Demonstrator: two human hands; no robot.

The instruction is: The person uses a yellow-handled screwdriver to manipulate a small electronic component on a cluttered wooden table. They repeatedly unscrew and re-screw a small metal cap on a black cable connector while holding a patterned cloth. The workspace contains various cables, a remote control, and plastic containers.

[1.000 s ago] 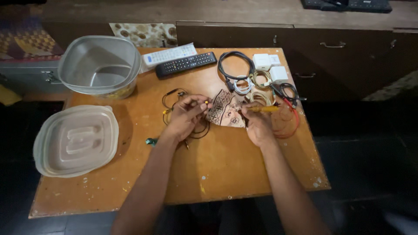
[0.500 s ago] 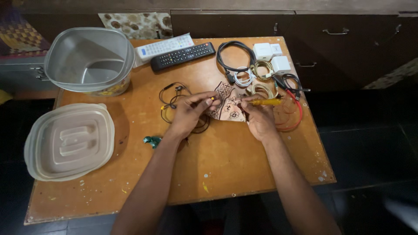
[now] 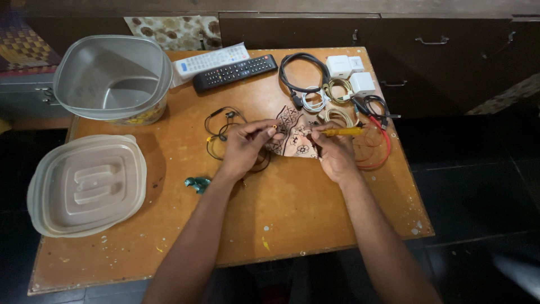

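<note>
Near the middle of the wooden desk (image 3: 281, 214), the left hand (image 3: 244, 147) pinches a small orange-tipped earbud end (image 3: 274, 128) between thumb and forefinger, the fingers closed together on it. Its thin black earphone cord (image 3: 216, 132) loops on the desk just left of that hand. The right hand (image 3: 334, 152) has its fingers clamped on a slim yellow tool (image 3: 344, 132) that points toward the desk's right edge. Between the two hands lies a patterned cloth pouch (image 3: 293, 137), touching both.

Toward the far right corner sit coiled cables (image 3: 304, 73), two white chargers (image 3: 350, 73) and a red wire loop (image 3: 378, 147). At the far edge lie a black remote (image 3: 235, 72) and a white remote (image 3: 211, 59). An empty grey tub (image 3: 112, 79) stands at the far left corner; its lid (image 3: 87, 184) rests at the left edge. A small green object (image 3: 197, 183) lies near the left forearm.
</note>
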